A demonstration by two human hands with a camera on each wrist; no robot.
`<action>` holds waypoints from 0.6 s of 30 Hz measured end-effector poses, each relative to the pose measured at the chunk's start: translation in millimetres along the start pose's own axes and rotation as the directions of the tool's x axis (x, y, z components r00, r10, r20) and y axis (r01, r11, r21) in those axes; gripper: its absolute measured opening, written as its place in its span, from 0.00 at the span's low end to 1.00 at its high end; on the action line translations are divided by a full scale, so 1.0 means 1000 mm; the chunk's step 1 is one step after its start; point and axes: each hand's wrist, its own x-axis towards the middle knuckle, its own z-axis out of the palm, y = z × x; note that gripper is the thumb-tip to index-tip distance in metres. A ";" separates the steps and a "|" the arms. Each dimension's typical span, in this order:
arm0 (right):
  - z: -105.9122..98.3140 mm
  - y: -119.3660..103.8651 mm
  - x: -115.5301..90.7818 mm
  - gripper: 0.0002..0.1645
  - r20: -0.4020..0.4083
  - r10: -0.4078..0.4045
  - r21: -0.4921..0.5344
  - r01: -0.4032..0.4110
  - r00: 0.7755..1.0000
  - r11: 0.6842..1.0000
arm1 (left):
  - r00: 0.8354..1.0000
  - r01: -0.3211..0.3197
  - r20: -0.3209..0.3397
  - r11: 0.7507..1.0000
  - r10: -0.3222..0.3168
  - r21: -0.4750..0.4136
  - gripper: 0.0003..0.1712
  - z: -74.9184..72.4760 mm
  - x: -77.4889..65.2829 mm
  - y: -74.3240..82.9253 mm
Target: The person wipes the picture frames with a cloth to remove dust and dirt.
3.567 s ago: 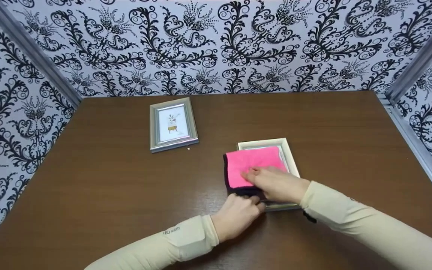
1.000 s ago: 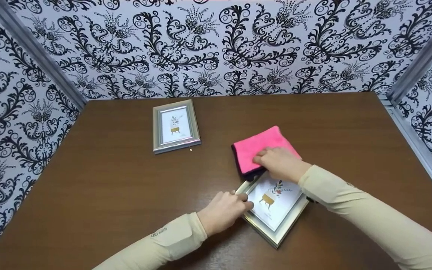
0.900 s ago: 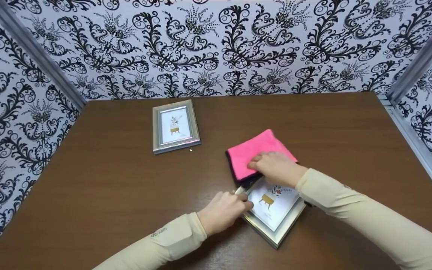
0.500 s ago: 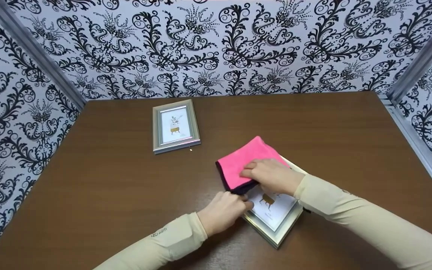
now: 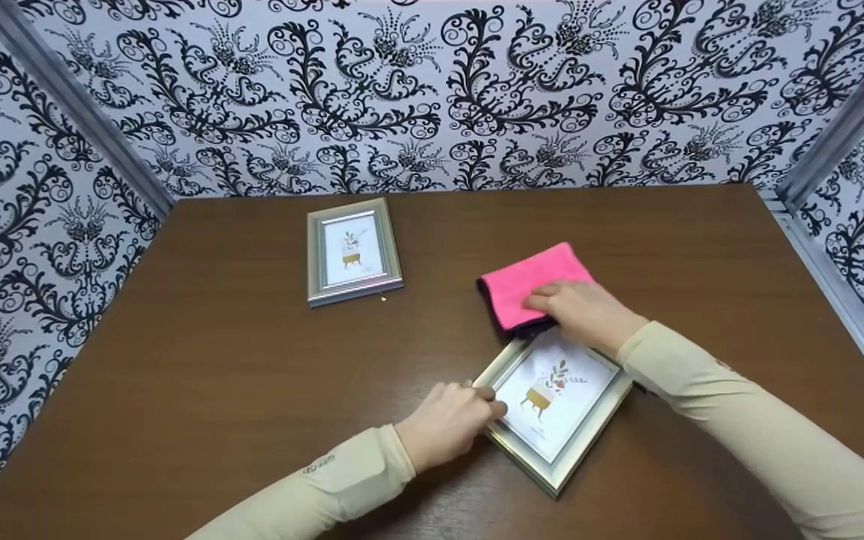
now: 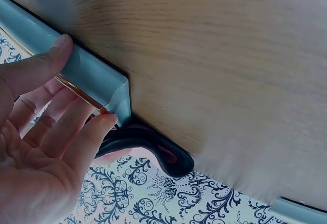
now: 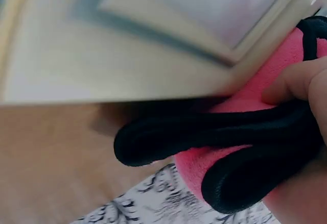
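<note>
A picture frame with a plant print lies diagonally on the table in the head view. My left hand grips its left edge; in the left wrist view the thumb lies on the pale outer side of the frame, with fingers across from it. My right hand holds a folded pink cloth with dark edging over the frame's far corner. In the right wrist view the cloth bulges in folds, pinched by the thumb, and hangs past the frame's edge. That far corner is hidden under the cloth and hand.
A second, similar picture frame lies toward the back left of the brown table. Beside its lower edge is a tiny pale speck. Black-and-white patterned walls close off the back and sides.
Since half a second ago the right hand has slid the cloth away and to the right, uncovering more of the print. Earlier the frame stood straighter; it has turned diagonal. Lately the left hand stays put.
</note>
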 end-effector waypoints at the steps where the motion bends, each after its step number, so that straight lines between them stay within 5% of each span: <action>1: 0.000 0.003 -0.002 0.29 -0.007 0.015 -0.006 -0.015 1.000 1.000 | 1.000 0.000 0.001 1.000 0.000 -0.004 0.06 0.000 0.000 0.000; 18: -0.015 0.031 -0.035 0.26 -0.142 0.181 0.028 -0.179 0.973 0.983 | 0.998 0.061 0.021 0.998 -0.061 0.023 0.09 -0.002 0.003 0.002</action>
